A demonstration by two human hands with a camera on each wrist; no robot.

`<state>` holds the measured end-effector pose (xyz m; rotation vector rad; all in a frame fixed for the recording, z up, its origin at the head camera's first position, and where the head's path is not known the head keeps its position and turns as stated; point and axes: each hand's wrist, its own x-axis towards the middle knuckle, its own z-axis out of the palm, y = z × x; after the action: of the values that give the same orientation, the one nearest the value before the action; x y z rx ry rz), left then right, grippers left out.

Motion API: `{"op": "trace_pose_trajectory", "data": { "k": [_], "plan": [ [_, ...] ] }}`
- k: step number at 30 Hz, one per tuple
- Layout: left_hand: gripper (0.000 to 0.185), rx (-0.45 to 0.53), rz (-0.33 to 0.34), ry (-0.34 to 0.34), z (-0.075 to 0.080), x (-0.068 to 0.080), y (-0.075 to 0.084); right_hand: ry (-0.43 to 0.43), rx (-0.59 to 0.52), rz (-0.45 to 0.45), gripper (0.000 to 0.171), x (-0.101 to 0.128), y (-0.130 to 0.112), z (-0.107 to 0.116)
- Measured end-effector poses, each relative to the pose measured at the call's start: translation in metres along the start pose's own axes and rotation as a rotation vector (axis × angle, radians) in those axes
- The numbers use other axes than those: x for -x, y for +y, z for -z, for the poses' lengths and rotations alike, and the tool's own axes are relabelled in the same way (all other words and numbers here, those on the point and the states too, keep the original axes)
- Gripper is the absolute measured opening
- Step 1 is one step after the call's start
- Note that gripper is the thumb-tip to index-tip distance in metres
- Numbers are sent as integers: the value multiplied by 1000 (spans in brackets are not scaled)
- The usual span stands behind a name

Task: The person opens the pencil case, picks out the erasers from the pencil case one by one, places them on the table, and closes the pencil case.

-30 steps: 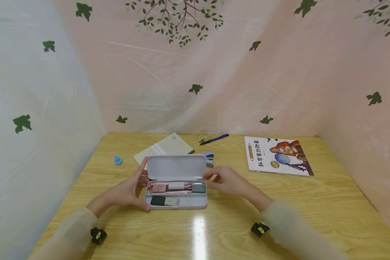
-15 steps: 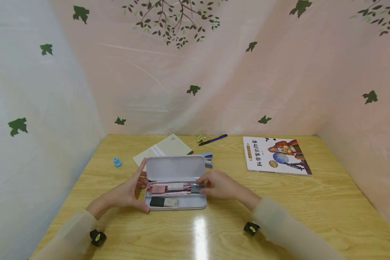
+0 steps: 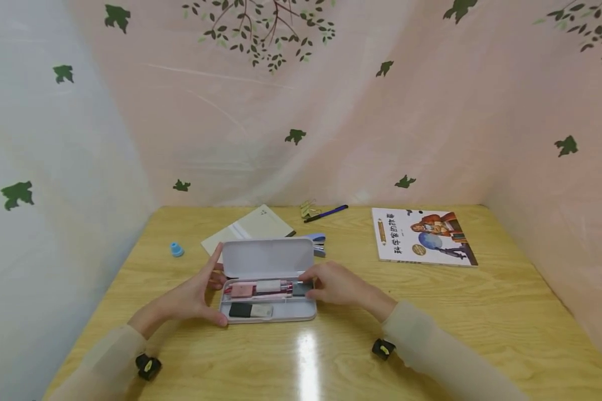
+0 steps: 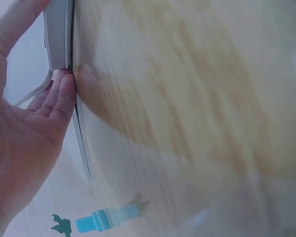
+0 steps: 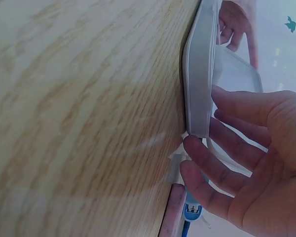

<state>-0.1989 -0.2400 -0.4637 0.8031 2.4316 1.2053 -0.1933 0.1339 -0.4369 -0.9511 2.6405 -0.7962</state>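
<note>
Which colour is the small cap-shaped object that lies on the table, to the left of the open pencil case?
Light blue. The small cap shows best in the head view.

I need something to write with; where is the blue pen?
In the head view, the blue pen lies at the table's far edge, beside the gold clips, left of the picture book.

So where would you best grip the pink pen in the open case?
Probably pinch the pink pen mid-barrel from above: it lies flat along the case's rear slot, lid upright behind it, right hand over its right end.
</note>
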Motion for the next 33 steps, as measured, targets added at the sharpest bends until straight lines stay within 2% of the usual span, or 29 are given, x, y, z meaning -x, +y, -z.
{"op": "trace_pose_trajectory", "data": {
  "k": [6, 13, 28, 33],
  "plan": [
    [144, 4, -4, -17, -3, -4, -1, -11, 34, 7, 38, 1, 2, 0],
    [145, 13, 15, -10, -4, 0, -2, -28, 58, 17, 39, -1, -1, -4],
    [145, -3, 23, -8, -1, 0, 0, -8, -62, -42, 33, -1, -3, -3],
    [146, -6, 24, -5, -1, 0, 1, -10, -74, -31, 31, -1, -3, -3]
  ]
}}
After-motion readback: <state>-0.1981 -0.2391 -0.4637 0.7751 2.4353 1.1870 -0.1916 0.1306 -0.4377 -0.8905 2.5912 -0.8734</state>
